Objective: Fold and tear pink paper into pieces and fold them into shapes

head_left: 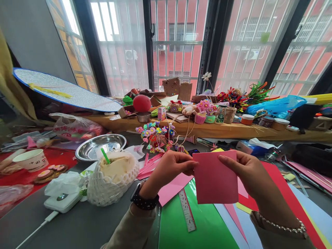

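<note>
A square of pink paper (215, 180) is held up in front of me between both hands. My left hand (171, 169) pinches its upper left corner, and my right hand (245, 171) grips its upper right side with the thumb on the near face. Beneath it lies a glossy green sheet (176, 224) with a short printed ruler (187, 211) resting on it. More pink paper (171, 190) spreads out under my left wrist. To the right of the green sheet are a red sheet (282, 186) and pale blue sheets partly hidden by my right arm.
At left stand a coconut in white foam netting (112, 180) with a green straw, a metal plate (85, 157), a paper cup (32, 160) and a white corded device (63, 202). Crocheted flowers (155, 133) sit ahead. Craft items crowd the window ledge (114, 124).
</note>
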### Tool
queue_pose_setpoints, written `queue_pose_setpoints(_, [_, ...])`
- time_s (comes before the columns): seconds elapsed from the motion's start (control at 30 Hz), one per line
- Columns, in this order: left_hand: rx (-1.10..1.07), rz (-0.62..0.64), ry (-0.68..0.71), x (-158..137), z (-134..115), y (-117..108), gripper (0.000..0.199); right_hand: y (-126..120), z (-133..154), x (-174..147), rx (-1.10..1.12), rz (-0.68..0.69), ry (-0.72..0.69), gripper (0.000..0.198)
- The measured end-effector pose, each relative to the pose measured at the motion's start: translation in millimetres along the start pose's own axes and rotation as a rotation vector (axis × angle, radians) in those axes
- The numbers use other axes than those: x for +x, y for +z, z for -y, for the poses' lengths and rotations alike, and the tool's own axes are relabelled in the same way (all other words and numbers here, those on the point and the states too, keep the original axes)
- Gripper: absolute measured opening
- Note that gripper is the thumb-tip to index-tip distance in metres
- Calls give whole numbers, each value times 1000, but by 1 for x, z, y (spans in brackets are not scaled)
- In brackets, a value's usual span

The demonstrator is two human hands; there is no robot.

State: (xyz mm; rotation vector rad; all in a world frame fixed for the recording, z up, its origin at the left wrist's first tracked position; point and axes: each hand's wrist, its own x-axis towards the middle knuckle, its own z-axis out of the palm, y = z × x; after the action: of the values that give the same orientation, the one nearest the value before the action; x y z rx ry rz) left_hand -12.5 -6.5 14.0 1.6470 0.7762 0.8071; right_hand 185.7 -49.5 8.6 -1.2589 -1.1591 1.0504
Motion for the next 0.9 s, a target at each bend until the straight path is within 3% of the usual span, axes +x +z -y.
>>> queue_pose_setpoints(0.27, [-3,12,-2,0,1,-1,23,1,1,1,16,-3,17,26])
queue_pose_setpoints(0.73, [89,-21,45,-1,-2,-6,18,-3,0,2,-144,-51,-119,27])
queue_pose_setpoints(0.9, [80,-20,35,0,-1,-10,18,-4,-1,3,-86,-75,-122,24])
